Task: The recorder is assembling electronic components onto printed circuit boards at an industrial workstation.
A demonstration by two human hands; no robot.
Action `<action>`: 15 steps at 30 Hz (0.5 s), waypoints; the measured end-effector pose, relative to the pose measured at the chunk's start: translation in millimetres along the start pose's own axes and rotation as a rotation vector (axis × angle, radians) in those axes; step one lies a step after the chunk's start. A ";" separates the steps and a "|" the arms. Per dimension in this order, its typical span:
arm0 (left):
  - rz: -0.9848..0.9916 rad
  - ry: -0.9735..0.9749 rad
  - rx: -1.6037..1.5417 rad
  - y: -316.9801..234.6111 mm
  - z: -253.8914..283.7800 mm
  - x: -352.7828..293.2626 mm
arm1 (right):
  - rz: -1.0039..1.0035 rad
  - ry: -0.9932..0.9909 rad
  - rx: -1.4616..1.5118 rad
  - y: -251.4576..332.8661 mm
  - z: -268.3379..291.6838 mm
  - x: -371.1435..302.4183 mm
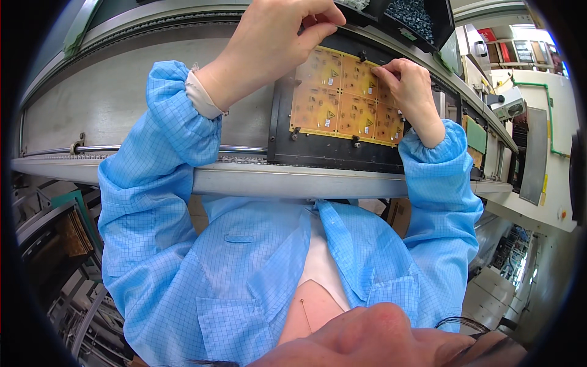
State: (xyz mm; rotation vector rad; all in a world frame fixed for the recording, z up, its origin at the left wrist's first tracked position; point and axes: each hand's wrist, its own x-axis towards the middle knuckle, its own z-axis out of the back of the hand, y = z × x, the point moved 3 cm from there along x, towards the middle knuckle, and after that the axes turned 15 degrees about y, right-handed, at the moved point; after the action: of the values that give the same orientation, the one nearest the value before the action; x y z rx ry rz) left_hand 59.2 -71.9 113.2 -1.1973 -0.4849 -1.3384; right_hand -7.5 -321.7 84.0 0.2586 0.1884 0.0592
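Note:
A yellow-orange circuit board panel (337, 111), divided into several sections, lies on a black carrier plate (284, 147) with small black clamps around its edges. My left hand (269, 52) is raised over the panel's far left corner, its thumb and forefinger pinched together near the bins. Whatever those fingertips hold, if anything, cannot be made out. Over the right part of the panel, my right hand (413, 90) has its thumb and forefinger drawn together close to the board's surface. Anything between them is too small or hidden, and this hand covers some of the panel's right sections.
A black bin (416, 24) of small dark parts stands beyond the panel, with pale parts (354, 3) beside it. A metal conveyor rail (244, 180) runs between my body and the carrier. Another carrier with a green board (476, 136) sits at the right.

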 end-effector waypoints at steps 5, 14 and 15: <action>-0.026 -0.006 -0.070 5.5 -2.3 -3.6 | 0.045 -0.069 -0.072 1.6 -3.6 -1.6; 0.815 0.367 -0.283 17.9 -2.1 -34.1 | 0.120 -0.234 -0.008 -7.8 23.0 11.0; 0.844 0.399 -0.319 17.8 -4.0 -32.9 | 0.178 -0.317 -0.049 -16.1 34.6 20.8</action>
State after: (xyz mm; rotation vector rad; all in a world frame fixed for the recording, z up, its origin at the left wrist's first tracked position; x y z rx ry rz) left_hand 65.8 -63.3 77.2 -1.1490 0.5030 -0.8765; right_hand 20.1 -344.1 109.0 0.2325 -0.1517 0.1975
